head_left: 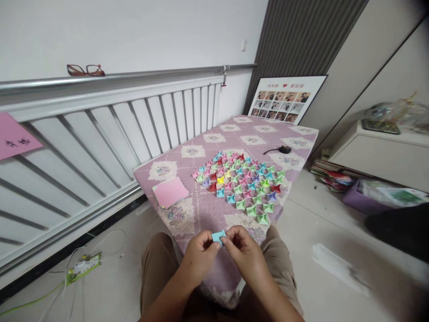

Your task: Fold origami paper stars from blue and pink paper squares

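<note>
A small light blue folded paper (218,236) is pinched between my two hands above the near edge of the table. My left hand (200,251) grips its left side with thumb and fingers closed. On its right side, the thumb and fingertips of my right hand (246,250) are closed on it. Beyond my hands, rows of small folded paper pieces (237,189) in green, blue, pink, red and yellow stand on the cloth. To the left of these rows lies a stack of pink paper sheets (170,192).
The patterned tablecloth (214,210) covers the table. A black corded object (284,149) lies at its far right, and a framed photo board (284,98) leans behind. Along the left runs a white radiator (161,118), with glasses (86,70) on the pipe. A power strip (83,267) lies on the floor.
</note>
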`<move>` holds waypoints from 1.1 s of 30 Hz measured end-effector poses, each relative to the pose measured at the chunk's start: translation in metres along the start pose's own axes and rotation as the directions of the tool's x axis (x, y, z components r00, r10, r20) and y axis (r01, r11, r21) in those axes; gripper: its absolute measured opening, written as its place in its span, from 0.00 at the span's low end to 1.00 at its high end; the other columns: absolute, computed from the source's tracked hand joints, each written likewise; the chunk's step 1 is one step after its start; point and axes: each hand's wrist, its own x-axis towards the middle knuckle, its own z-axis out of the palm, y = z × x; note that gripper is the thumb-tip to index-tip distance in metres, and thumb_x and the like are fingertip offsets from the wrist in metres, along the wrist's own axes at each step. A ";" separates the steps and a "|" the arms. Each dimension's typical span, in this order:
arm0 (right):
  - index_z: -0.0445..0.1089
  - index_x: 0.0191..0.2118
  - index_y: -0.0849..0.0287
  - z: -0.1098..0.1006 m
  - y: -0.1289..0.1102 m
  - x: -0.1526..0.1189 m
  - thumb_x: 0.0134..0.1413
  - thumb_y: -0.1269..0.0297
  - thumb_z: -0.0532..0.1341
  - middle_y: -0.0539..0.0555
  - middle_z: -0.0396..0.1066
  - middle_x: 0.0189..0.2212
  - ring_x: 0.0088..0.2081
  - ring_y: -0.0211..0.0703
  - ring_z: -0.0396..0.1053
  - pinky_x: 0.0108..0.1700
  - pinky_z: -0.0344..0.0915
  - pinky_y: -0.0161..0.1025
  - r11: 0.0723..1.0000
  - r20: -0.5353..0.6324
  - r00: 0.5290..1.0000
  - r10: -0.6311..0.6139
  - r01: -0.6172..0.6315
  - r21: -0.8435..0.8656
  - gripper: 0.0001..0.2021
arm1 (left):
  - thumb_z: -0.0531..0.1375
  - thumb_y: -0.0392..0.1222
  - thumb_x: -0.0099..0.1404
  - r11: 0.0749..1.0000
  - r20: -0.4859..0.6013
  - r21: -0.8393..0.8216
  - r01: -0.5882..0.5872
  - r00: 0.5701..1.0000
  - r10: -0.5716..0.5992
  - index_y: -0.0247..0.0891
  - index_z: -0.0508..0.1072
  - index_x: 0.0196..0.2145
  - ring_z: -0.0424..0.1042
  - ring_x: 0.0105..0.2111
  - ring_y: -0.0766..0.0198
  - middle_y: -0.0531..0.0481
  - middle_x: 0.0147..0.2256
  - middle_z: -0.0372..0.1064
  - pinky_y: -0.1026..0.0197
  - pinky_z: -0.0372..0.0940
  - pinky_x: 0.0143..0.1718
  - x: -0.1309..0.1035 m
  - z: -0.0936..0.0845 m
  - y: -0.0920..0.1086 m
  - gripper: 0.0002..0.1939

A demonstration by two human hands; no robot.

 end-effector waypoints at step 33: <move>0.65 0.24 0.58 0.012 0.010 0.006 0.47 0.51 0.64 0.44 0.58 0.20 0.24 0.34 0.52 0.28 0.52 0.34 0.852 0.116 0.938 0.327 -0.346 0.394 0.16 | 0.55 0.42 0.58 0.990 0.029 0.138 -0.024 0.999 0.020 0.37 0.62 0.22 0.56 0.25 0.69 0.57 0.22 0.56 0.66 0.50 0.26 0.000 -0.002 -0.005 0.10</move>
